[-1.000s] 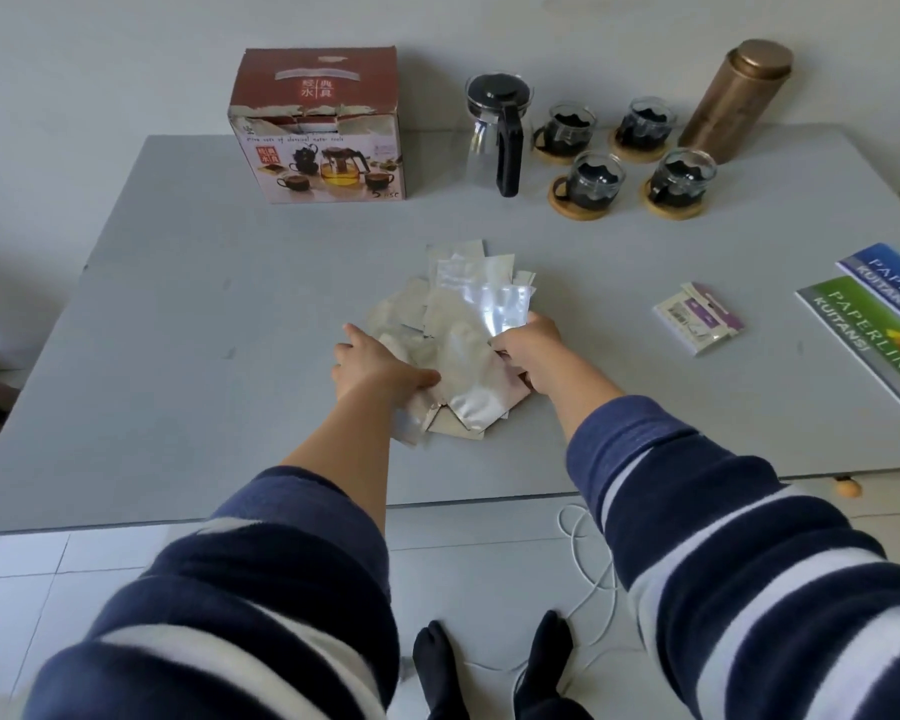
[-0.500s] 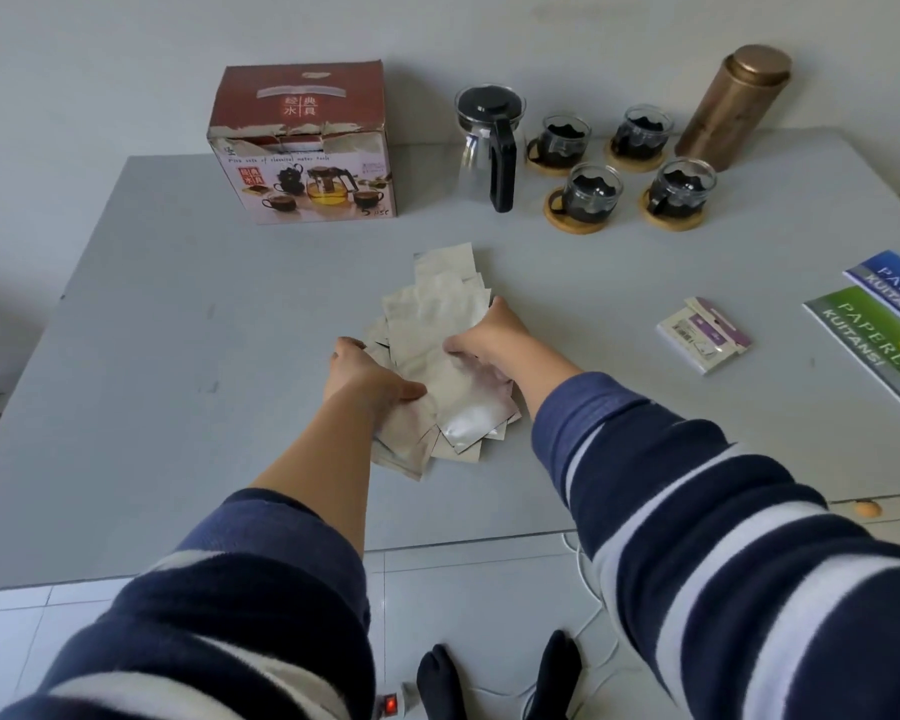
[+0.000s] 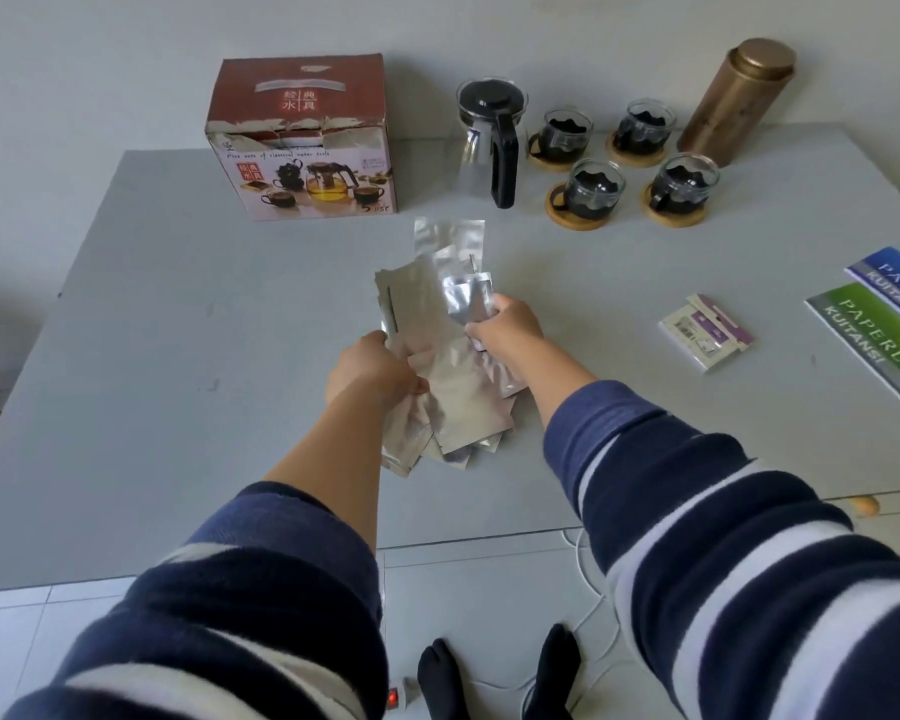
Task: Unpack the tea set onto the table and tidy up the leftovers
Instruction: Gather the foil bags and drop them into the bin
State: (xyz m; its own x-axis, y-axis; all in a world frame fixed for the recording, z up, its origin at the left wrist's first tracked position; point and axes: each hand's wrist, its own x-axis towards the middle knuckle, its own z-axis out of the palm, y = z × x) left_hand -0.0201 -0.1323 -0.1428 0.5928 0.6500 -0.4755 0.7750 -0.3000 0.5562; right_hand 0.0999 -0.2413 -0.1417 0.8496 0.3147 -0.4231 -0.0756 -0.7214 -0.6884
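Note:
Several silvery plastic bags lie bunched in the middle of the grey table. My left hand grips the left side of the bunch, and my right hand pinches its right side. At the back stand the red tea set box, a glass teapot with a black lid and handle, and several glass cups on round wooden coasters.
A bronze canister stands at the back right. A small white and purple packet lies right of my hands, and green and blue receipt books lie at the right edge. Below the table's front edge are a white cable and my feet.
Both hands have pulled the spread bags together into a tighter, longer bunch. My right hand has shifted further up the pile.

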